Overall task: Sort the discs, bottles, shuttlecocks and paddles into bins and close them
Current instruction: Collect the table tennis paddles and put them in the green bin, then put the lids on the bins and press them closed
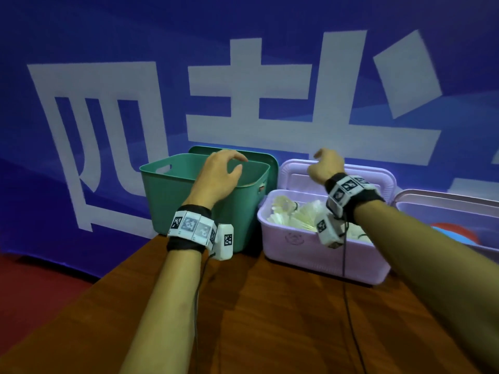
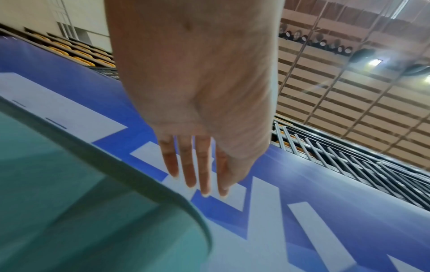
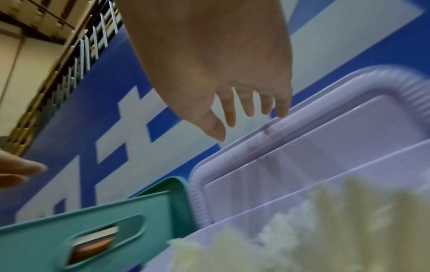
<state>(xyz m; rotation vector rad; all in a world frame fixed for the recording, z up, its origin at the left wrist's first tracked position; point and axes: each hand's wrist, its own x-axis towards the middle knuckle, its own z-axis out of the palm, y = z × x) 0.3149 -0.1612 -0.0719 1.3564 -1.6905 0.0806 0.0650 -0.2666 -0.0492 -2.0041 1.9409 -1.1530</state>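
A green bin [image 1: 172, 201] stands at the table's far edge, its green lid [image 1: 271, 163] upright behind it against the banner. My left hand [image 1: 221, 171] hovers over the bin's back rim, fingers relaxed and empty; the lid's rounded edge [image 2: 130, 176] lies just under the fingers [image 2: 188, 169]. To the right, a lilac bin [image 1: 310, 247] holds white shuttlecocks [image 1: 294, 211]. Its lilac lid [image 1: 378, 182] stands upright behind. My right hand [image 1: 325, 163] reaches to that lid's top edge [image 3: 325, 114], fingers [image 3: 251, 104] spread, holding nothing. A paddle [image 3: 95, 244] shows through the green bin's handle slot.
A second lilac bin [image 1: 453, 211] with its lid raised sits at the far right, something red and blue [image 1: 453, 233] inside. The brown wooden table [image 1: 270, 319] stretches toward me. A blue banner with white characters [image 1: 243, 90] rises right behind the bins.
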